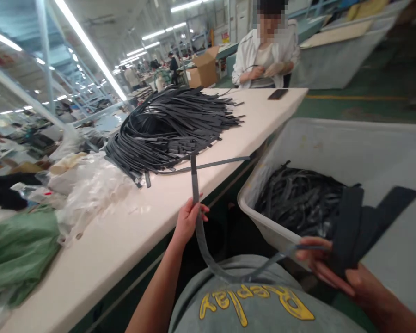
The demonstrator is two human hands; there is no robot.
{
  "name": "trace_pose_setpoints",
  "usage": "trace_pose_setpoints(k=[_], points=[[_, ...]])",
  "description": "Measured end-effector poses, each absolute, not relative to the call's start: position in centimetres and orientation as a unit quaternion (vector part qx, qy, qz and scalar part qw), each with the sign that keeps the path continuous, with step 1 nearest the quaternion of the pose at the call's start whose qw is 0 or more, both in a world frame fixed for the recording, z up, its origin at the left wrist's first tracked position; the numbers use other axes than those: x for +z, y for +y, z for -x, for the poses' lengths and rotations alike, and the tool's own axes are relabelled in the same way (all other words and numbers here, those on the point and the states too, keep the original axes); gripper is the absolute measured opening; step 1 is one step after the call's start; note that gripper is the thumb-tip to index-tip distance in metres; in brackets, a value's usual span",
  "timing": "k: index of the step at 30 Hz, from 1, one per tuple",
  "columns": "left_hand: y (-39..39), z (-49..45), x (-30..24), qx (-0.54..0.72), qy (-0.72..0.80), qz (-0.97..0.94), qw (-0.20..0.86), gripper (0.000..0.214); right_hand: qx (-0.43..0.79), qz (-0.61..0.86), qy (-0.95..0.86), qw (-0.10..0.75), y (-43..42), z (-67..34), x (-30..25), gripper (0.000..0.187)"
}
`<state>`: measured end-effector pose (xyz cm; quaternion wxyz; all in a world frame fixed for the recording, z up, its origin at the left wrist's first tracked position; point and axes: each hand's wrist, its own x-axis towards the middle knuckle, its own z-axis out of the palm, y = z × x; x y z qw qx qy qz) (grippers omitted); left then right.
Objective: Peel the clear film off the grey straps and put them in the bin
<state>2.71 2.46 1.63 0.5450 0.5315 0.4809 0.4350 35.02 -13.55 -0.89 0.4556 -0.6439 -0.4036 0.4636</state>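
Observation:
My left hand point(190, 216) is closed on a long dark grey fabric strip point(203, 245), pinching it near one end, which sticks up above the fingers. From there the strip sags in a loop before my shirt and runs across to my right hand point(333, 266). That hand is closed around a few wider, stiff black pieces point(353, 226) that fan upward, and the strip's other end passes by its fingers. On the table behind my left hand lies a big heap of similar dark strips point(180, 125), with one loose strip point(218, 163) stretching toward the table's edge.
A pale table point(152, 222) runs diagonally. Right of it stands a white plastic bin point(367, 148) holding tangled black strips point(298, 199). Clear plastic bags point(97, 180) and green cloth point(24, 249) lie left. A phone point(278, 94) rests near a co-worker point(263, 60) at the far end.

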Motion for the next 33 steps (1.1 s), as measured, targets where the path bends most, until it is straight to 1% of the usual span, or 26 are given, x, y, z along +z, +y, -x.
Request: trace_pose_setpoints(k=[1, 2, 3, 5, 6, 8, 12, 14, 19, 23, 25, 28, 30, 33], points=[[1.7, -3.3, 0.8, 0.398, 0.477, -0.537, 0.571, 0.054, 0.499, 0.597, -0.404, 0.480, -12.8, -35.3, -0.1, 0.079], [0.9, -3.9, 0.1, 0.367, 0.470, -0.542, 0.592, 0.054, 0.516, 0.571, -0.419, 0.481, -12.0, -35.7, 0.7, 0.064], [0.3, -4.5, -0.6, 0.338, 0.461, -0.549, 0.609, 0.054, 0.507, 0.561, -0.455, 0.470, -11.1, -36.1, 1.4, 0.051], [-0.7, -5.5, -1.4, 0.281, 0.438, -0.572, 0.634, 0.052, 0.430, 0.556, -0.538, 0.465, -9.1, -36.8, 2.6, 0.035], [-1.1, -6.0, -1.6, 0.257, 0.426, -0.583, 0.642, 0.050, 0.405, 0.546, -0.572, 0.458, -8.2, -36.9, 3.1, 0.031], [-1.7, -7.0, -1.8, 0.220, 0.403, -0.599, 0.656, 0.048, 0.396, 0.521, -0.603, 0.458, -6.6, -36.8, 3.7, 0.031], [-2.2, -8.4, -1.6, 0.163, 0.365, -0.624, 0.671, 0.046, 0.464, 0.472, -0.575, 0.481, -4.8, -35.7, 3.6, 0.038], [-2.2, -8.8, -1.2, 0.142, 0.346, -0.645, 0.666, 0.046, 0.463, 0.466, -0.570, 0.494, -4.7, -35.0, 3.4, 0.037], [-1.4, -10.4, 0.3, 0.207, 0.331, -0.681, 0.620, 0.050, 0.445, 0.465, -0.561, 0.521, -5.2, -32.8, 3.4, 0.034], [-1.7, -11.9, 0.2, 0.215, 0.375, -0.716, 0.548, 0.035, 0.447, 0.460, -0.537, 0.548, -6.2, -31.2, 3.6, 0.037], [-2.2, -12.0, -0.8, 0.221, 0.366, -0.755, 0.498, 0.031, 0.442, 0.480, -0.517, 0.554, -6.7, -31.2, 3.7, 0.036], [-2.7, -11.8, -2.8, 0.231, 0.334, -0.801, 0.441, 0.023, 0.381, 0.515, -0.522, 0.563, -6.8, -32.3, 3.9, 0.034], [-2.9, -11.7, -3.6, 0.230, 0.335, -0.806, 0.430, 0.021, 0.350, 0.520, -0.539, 0.562, -6.8, -33.4, 4.1, 0.032], [-3.7, -11.7, -3.3, 0.226, 0.365, -0.793, 0.431, 0.020, 0.340, 0.532, -0.556, 0.540, -7.2, -35.4, 4.6, 0.031]])
